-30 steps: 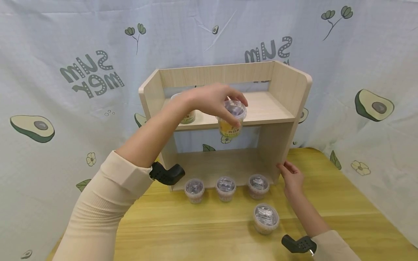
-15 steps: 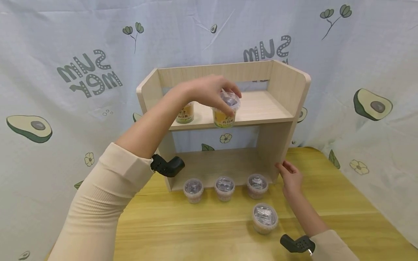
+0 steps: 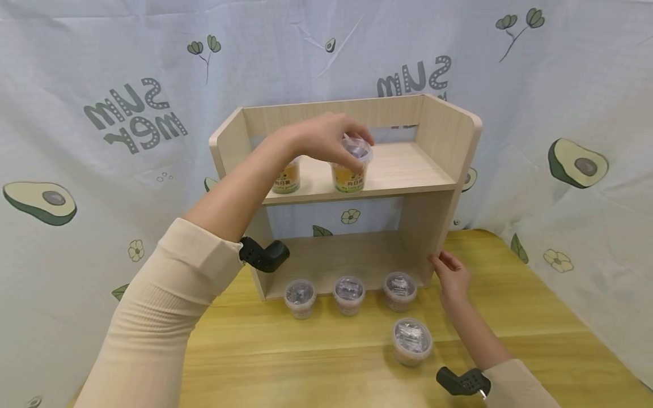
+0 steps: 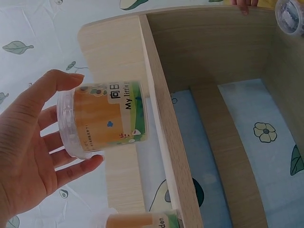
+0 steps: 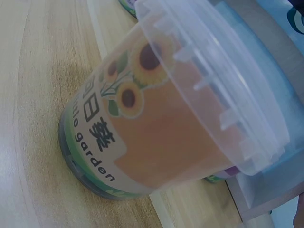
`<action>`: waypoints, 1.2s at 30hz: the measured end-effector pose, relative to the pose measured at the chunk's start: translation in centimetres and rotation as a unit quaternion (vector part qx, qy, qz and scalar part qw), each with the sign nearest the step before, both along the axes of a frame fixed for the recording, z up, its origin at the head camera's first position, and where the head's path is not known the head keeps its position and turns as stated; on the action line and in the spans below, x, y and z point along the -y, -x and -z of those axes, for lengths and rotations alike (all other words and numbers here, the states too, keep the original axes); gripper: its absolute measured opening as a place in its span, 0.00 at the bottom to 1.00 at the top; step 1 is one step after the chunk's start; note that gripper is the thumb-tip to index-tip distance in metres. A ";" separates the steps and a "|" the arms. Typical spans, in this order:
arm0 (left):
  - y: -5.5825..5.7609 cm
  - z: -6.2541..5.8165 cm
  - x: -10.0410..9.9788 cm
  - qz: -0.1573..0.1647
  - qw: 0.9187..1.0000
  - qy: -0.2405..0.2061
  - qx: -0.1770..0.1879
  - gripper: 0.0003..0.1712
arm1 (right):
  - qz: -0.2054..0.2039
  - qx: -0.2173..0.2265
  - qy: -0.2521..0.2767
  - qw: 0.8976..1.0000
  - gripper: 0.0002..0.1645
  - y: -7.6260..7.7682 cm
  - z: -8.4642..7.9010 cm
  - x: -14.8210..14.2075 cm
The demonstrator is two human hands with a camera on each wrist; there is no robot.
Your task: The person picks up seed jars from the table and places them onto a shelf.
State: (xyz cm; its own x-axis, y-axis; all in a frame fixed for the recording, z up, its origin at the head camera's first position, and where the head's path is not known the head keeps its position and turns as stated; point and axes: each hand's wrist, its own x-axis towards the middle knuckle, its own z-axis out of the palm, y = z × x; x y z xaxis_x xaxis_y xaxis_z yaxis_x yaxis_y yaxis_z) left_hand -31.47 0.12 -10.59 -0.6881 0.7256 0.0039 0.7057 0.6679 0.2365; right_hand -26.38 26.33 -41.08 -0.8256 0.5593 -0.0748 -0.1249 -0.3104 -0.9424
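In the head view my left hand (image 3: pixel 331 139) holds a clear-lidded plastic tub (image 3: pixel 349 177) by its rim, upright at the front of the upper board of a wooden shelf (image 3: pixel 398 187). Its orange label carries sunflower print and "My little garden"; the left wrist view has the tub's base (image 4: pixel 137 114) right at the board. A matching tub (image 3: pixel 287 178) stands to its left, partly behind my forearm. Low on the shelf's right side panel, my right hand (image 3: pixel 454 279) grips the front edge, with fingertips (image 4: pixel 243 5) showing over it in the left wrist view.
Three lidded tubs line the shelf's lower front: a left one (image 3: pixel 300 298), a middle one (image 3: pixel 349 294) and a right one (image 3: pixel 400 291). Nearer on the wooden table (image 3: pixel 285 368) stands another tub (image 3: pixel 412 341), large in the right wrist view. A patterned cloth (image 3: pixel 127 51) hangs behind.
My left hand has moved the tub slightly left and back, from in front of the upper board to over its front edge. The right hand keeps its grip on the side panel.
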 end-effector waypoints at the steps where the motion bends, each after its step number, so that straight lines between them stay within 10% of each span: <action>1: 0.1 0.0 0.0 -0.001 1.000 -0.001 0.001 0.29 | -0.001 -0.001 -0.003 1.000 0.18 0.0 0.0 0.0; 36: 2.4 1.7 0.3 -0.029 0.999 0.011 -0.013 0.34 | 0.003 -0.013 -0.020 1.000 0.18 0.2 0.6 0.0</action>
